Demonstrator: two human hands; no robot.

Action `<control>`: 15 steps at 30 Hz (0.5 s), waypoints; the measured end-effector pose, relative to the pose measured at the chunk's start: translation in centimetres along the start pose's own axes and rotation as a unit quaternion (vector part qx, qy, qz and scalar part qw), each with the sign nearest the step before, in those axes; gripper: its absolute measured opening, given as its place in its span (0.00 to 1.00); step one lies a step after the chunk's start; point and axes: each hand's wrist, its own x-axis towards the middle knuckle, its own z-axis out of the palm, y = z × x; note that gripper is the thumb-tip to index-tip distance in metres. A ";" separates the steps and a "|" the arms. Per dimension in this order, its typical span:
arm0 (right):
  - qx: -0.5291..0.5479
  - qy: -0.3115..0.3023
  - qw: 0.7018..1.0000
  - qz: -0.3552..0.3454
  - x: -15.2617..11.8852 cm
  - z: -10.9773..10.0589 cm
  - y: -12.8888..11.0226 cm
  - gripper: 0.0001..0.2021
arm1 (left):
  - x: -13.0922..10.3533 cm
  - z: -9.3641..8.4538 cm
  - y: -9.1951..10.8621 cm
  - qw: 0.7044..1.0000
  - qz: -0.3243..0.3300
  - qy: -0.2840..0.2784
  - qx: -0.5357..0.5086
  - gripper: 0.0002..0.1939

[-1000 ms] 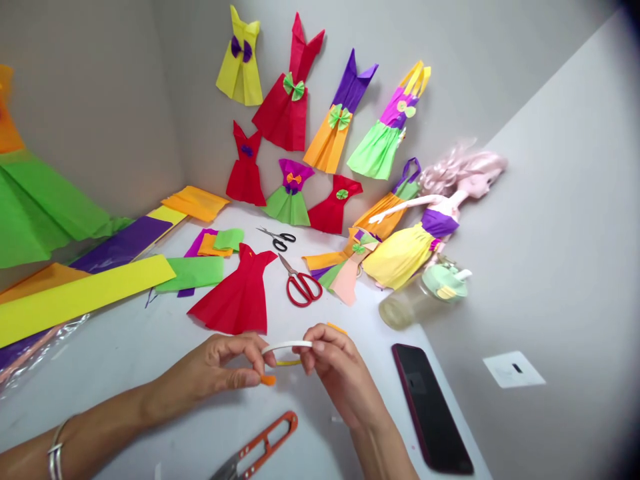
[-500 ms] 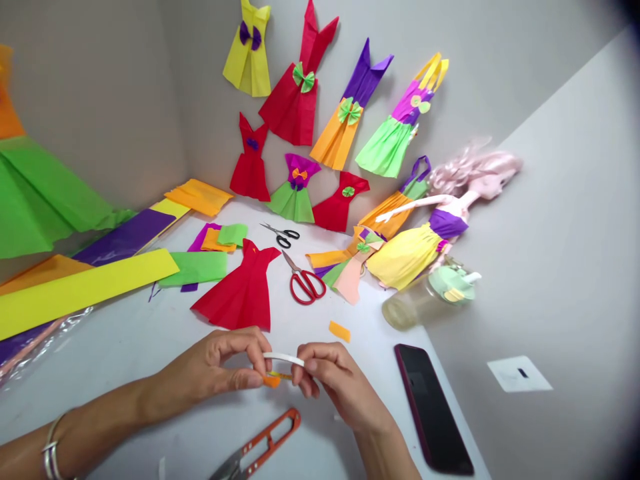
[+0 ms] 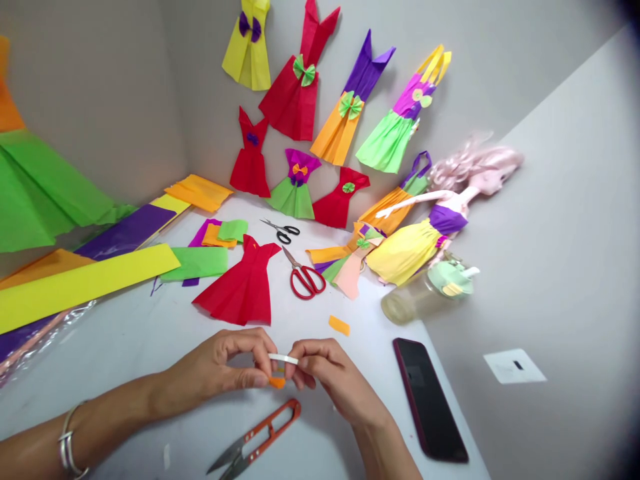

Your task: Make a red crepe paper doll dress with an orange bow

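Observation:
Over the near middle of the table, my left hand (image 3: 227,363) and my right hand (image 3: 333,373) are close together, fingertips pinched. Between them a narrow white strip (image 3: 283,359), which looks like tape, is gripped at both ends. A small piece of orange paper (image 3: 277,383) sticks out under my left fingertips. Just below the hands lie orange-handled thread snips (image 3: 260,437), blades to the lower left. Beyond my hands, a red paper dress (image 3: 240,287) rests flat, and to its right are red-handled scissors (image 3: 306,277). A loose orange paper scrap (image 3: 339,325) lies above my right hand.
Paper sheets and strips, including a long yellow one (image 3: 90,287), cover the left side. Black-handled scissors (image 3: 283,232) lie at the back. On the right are a doll (image 3: 445,220), a lidded bottle (image 3: 415,300) and a phone (image 3: 430,400). Several paper dresses (image 3: 295,100) hang on the wall.
My hands have drawn slightly closer together, so less of the white strip shows between them. The whole view has shifted a little.

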 end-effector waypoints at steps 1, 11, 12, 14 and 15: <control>-0.002 -0.003 1.000 -0.002 0.0 0.0 -0.1 0.12 | 0.0 -0.1 0.1 1.000 0.002 0.001 0.000 0.07; -0.012 -0.043 0.999 -0.016 -0.3 -0.2 -0.3 0.14 | 0.0 -0.2 -0.8 1.000 0.021 -0.006 0.002 0.07; -0.014 -0.043 0.999 -0.021 -0.4 -0.3 -0.4 0.14 | 0.1 -0.3 -1.0 1.000 0.023 -0.002 -0.003 0.06; -0.012 -0.036 0.999 -0.037 -0.6 -0.5 -0.6 0.15 | 0.1 -0.5 -1.2 0.999 0.027 -0.001 -0.020 0.06; -0.008 -0.029 0.999 -0.042 -0.6 -0.6 -0.7 0.14 | 0.1 -0.6 -1.3 0.999 0.029 -0.002 -0.030 0.06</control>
